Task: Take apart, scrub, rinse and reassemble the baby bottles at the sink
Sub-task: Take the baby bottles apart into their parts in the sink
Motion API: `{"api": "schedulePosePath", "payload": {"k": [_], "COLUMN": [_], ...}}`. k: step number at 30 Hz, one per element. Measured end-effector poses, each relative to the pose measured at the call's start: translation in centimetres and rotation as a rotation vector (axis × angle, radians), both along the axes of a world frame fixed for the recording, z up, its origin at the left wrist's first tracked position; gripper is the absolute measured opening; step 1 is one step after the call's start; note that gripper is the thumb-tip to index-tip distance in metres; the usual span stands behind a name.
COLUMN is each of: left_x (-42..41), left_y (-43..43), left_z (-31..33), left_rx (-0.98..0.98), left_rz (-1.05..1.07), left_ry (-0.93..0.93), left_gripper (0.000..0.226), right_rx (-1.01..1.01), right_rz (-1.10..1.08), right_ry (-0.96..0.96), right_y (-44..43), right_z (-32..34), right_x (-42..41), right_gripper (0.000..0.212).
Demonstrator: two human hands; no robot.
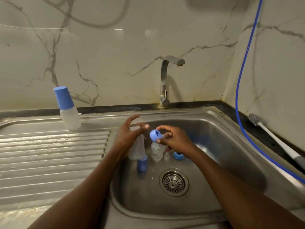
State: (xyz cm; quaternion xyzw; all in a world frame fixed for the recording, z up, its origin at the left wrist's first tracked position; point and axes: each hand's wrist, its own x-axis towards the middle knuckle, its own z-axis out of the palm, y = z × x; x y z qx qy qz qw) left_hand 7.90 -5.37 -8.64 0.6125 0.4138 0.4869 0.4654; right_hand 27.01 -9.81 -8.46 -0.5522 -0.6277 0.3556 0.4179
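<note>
My left hand [127, 136] grips a clear bottle body [137, 148] over the left side of the sink [222, 146], thumb and fingers spread around its upper part. My right hand [175, 140] pinches a blue screw ring [155, 135], tilted just above the mouth of a second clear bottle [156, 152] in the basin. On the basin floor lie a clear teat [166, 157], another blue ring [178, 155] and a blue cap [142, 165]. A capped, assembled bottle [68, 108] stands on the drainboard.
The tap [165, 80] stands behind the basin, with no water running. The drain strainer [174, 182] is in the basin's middle. A bottle brush [272, 138] lies on the dark counter at right, beside a hanging blue hose [239, 96]. The ribbed drainboard [49, 154] stretches left.
</note>
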Motion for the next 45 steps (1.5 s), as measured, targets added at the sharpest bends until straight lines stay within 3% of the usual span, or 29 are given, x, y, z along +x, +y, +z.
{"api": "schedulePosePath", "payload": {"k": [3,6,12,18,22,25,28,32,36,45], "left_x": [-0.7,-0.8,-0.5,-0.4,-0.4,-0.4,-0.3,-0.2,-0.1,0.1], "left_y": [0.3,0.6,1.0,1.0,1.0,1.1,1.0,0.9,0.7,0.6], "left_z": [0.1,0.0,-0.5,-0.6,-0.7,-0.7,-0.8,-0.7,-0.6,-0.4], "left_rx": [0.067,0.129,0.196,0.23,0.233,0.231,0.234,0.22,0.212,0.186], "left_rz": [0.207,0.287,0.288,0.254,0.256,0.259,0.259,0.248,0.239,0.204], "left_ry": [-0.066,0.014,0.127,0.171,0.184,0.192,0.204,0.207,0.219,0.236], "left_gripper": [0.054,0.045,0.045,0.044,0.043,0.044,0.045,0.047,0.048,0.047], "right_rx": [-0.127,-0.21,-0.154,-0.102,-0.076,-0.084,-0.082,-0.032,-0.168,-0.213], "right_rz": [0.043,0.185,0.312,0.351,0.341,0.285,0.258,0.327,0.441,0.463], "right_ry": [-0.326,-0.689,-0.94,-0.953,-0.894,-0.921,-0.774,-0.65,-0.679,-0.792], "right_y": [-0.1,0.0,0.9,0.7,0.4,0.2,0.1,-0.7,-0.8,-0.8], "right_z": [-2.6,-5.4,-7.4,-8.7,-8.6,-7.7,-7.1,-6.7,-7.6,-8.2], "right_x": [-0.3,-1.8,-5.4,-6.3,-6.0,-5.6,-5.0,-5.5,-6.1,-6.5], "right_gripper": [0.042,0.04,0.033,0.023,0.042,0.036,0.02,0.022,0.02,0.03]}}
